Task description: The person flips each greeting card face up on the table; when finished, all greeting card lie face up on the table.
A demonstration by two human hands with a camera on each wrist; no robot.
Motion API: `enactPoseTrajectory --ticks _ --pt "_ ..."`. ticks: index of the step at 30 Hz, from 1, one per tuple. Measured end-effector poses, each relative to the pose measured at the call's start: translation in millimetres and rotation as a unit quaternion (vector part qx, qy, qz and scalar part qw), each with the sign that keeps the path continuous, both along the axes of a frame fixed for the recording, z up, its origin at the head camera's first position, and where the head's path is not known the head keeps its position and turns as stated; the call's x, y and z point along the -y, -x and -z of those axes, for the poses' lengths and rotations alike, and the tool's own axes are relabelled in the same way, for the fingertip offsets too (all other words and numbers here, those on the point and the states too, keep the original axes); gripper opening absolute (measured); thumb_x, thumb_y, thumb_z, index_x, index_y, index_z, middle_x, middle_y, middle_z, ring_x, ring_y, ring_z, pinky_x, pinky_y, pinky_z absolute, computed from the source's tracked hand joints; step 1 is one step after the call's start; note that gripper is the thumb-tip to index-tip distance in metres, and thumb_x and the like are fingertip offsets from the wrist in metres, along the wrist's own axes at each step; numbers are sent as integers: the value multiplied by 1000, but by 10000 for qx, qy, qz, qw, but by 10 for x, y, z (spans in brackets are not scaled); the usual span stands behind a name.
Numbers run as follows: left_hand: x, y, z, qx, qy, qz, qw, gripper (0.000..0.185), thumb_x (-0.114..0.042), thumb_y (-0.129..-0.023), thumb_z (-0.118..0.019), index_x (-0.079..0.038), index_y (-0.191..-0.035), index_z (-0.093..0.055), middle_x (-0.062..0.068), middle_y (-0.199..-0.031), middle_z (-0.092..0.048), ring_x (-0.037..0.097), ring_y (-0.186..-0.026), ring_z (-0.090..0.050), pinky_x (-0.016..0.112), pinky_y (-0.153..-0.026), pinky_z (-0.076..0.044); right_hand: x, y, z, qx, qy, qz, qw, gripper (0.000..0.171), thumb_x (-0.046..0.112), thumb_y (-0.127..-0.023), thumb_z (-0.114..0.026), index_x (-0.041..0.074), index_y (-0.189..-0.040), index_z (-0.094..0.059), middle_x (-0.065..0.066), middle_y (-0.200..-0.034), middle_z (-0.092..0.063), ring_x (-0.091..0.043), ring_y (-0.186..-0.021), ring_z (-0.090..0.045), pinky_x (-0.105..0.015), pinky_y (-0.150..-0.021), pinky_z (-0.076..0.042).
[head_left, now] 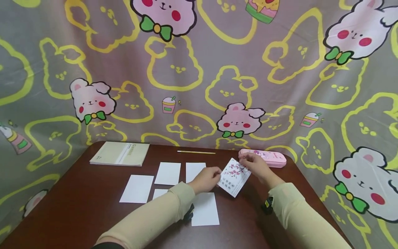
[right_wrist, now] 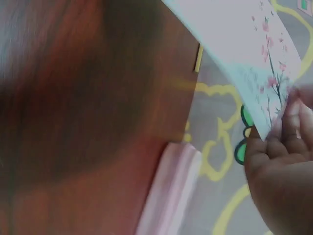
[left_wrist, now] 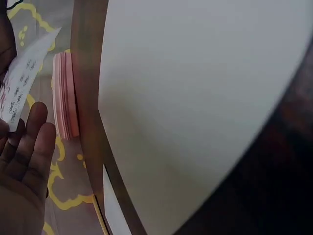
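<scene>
Flower card (head_left: 234, 176) held up just over the brown table (head_left: 77, 207), left hand (head_left: 206, 180) pinching its left edge, right hand (head_left: 253, 165) pinching its top corner, pink pencil case (head_left: 267, 158) just behind, 5 white cards (head_left: 136, 188) lying flat

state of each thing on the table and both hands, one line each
flower card: lifted off the table, held by both hands
left hand: grips the card's left edge
right hand: pinches the card's top corner
blank cards: lying flat
notebook: closed, flat
pencil: lying loose
pink pencil case: closed
</scene>
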State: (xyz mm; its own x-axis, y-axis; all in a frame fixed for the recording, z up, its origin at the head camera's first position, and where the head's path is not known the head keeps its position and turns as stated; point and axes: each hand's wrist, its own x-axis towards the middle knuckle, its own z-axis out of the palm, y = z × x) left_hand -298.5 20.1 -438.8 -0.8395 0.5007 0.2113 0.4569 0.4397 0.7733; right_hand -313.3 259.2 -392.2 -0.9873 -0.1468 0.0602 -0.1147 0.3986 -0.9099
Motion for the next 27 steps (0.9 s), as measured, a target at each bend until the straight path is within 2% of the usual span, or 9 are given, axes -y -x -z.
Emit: enactPoseTrajectory --ticks 2,4,9,12,14,17,22,24,27 --pt "11 -13 11 69 -21 53 10000 16 -4 -104 -53 0 -106 -68 -2 -80 -63 15 -67 -68 22 -58 -51 -14 -3 -2 -62 -577 -225 9981 26 6 -100 -64 -13 -117 -64 -5 -96 -65 -13 -83 -57 -25 -70 -49" --pt "22 -9 18 125 5 24 9999 16 -5 -105 -53 -1 -107 -68 -2 -80 -63 14 -67 -66 23 -59 -51 -29 -18 -2 -13 -863 -432 9953 22 5 -98 -65 -11 -113 -66 -5 -92 -66 -14 -80 -57 -26 -68 -49" --pt "33 47 24 12 -17 -282 9996 12 -7 -104 -55 -3 -102 -67 -1 -78 -61 10 -64 -60 25 -62 -49 -75 -60 -16 344 -951 -641 9928 22 3 -98 -63 -12 -114 -64 -9 -93 -66 -18 -80 -60 -34 -72 -54" --pt "13 75 46 463 -552 -624 9955 9 -7 -102 -58 0 -106 -63 2 -82 -60 12 -66 -60 30 -65 -53 -94 -49 7 538 -848 -521 9936 22 2 -99 -62 -12 -117 -63 -9 -94 -65 -18 -81 -60 -36 -74 -55" --pt "-19 81 63 994 -1138 -864 9847 15 -6 -101 -60 3 -113 -59 6 -87 -59 15 -68 -61 36 -69 -58 -99 -37 47 618 -603 -395 9955 23 1 -100 -61 -14 -117 -60 -9 -93 -63 -17 -80 -60 -33 -74 -56" --pt "-76 66 71 1693 -1921 -1233 9588 30 -7 -99 -62 7 -125 -52 11 -97 -59 21 -76 -64 42 -77 -60 -86 -21 121 776 -93 -87 9969 22 -1 -100 -59 -15 -116 -57 -7 -91 -59 -15 -77 -59 -30 -70 -57" --pt "-174 -6 55 2447 -2501 -1539 9241 51 -14 -98 -63 10 -139 -45 22 -123 -62 34 -102 -68 46 -95 -54 -93 -18 218 943 232 275 9949 21 -2 -100 -57 -16 -115 -54 -7 -89 -59 -14 -75 -60 -28 -66 -57" --pt "-203 -39 64 2649 -2519 -1528 9182 57 -17 -98 -62 12 -143 -43 24 -133 -58 36 -112 -65 46 -101 -51 -112 -19 254 990 184 324 9944 21 -2 -99 -57 -16 -114 -54 -7 -87 -59 -14 -73 -59 -27 -65 -57" --pt "-242 -82 87 2761 -2310 -1485 9211 61 -20 -99 -60 15 -145 -42 28 -143 -52 39 -118 -63 47 -104 -49 -165 -29 317 1135 120 332 9929 17 -3 -98 -57 -16 -110 -55 -7 -84 -59 -14 -70 -59 -28 -63 -57"
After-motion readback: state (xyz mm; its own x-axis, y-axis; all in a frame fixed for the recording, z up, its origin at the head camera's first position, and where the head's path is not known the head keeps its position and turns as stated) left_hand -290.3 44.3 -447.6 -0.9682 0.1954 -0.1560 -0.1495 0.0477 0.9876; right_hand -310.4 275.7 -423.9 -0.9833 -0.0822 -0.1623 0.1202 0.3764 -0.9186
